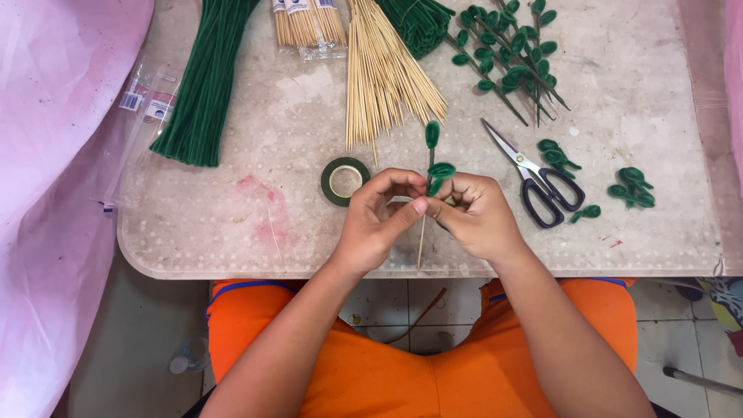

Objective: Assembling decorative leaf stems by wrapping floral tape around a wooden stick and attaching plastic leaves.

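Above a worn, pale table [232, 232], seen from the head camera, a thin wooden skewer [421, 244] is pinched upright between the left hand [375, 224] and the right hand [476, 217], both closed around its middle, apparently so that fuzzy green leaf loops [438, 172] can be bound to it. A roll of dark green tape [345, 181] lies just left of the hands, black-handled scissors [542, 186] just right, both within easy reach. Farther back are laid a fan of bare bamboo skewers [383, 77], a thick bundle of green pipe cleaners [203, 85], finished leafy stems [507, 58] and loose leaf pieces [632, 187]
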